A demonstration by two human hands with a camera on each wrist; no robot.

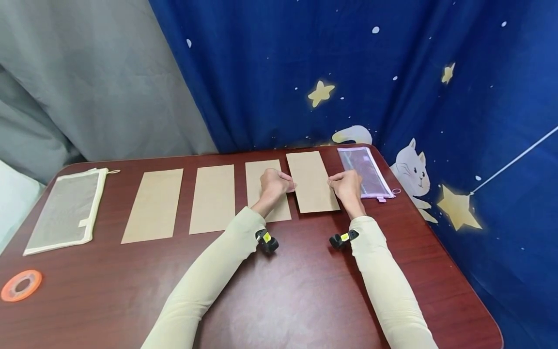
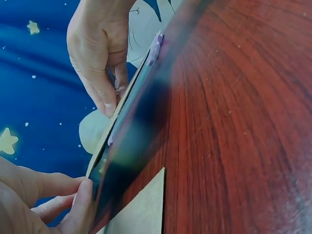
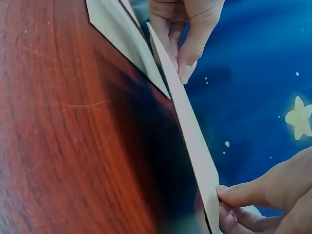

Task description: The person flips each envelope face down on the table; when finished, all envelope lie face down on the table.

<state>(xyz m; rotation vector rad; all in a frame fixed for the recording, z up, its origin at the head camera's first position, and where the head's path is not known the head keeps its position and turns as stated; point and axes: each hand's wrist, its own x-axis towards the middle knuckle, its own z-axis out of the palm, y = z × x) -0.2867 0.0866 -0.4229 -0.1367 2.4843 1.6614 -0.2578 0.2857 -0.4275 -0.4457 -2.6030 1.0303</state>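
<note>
A tan rectangular card (image 1: 313, 182) is held just above the table by both hands, a dark shadow showing beneath its lower edge. My left hand (image 1: 273, 186) pinches its left edge between thumb and fingers. At the opposite edge my right hand (image 1: 348, 186) pinches it the same way. Seen nearly edge-on in the right wrist view, the card (image 3: 190, 131) looks thin and stiff, slightly bowed. Another tan card (image 1: 259, 169) lies flat below my left hand, partly covered by it. To the right of my right hand lies a purple-edged mesh zip pouch (image 1: 364, 169).
Two more tan cards (image 1: 212, 198) (image 1: 154, 206) lie in a row to the left. Beyond them is a larger cream-edged mesh zip pouch (image 1: 65, 208). An orange tape roll (image 1: 12, 287) sits at the table's left. Curtains (image 1: 279, 72) hang behind the back edge.
</note>
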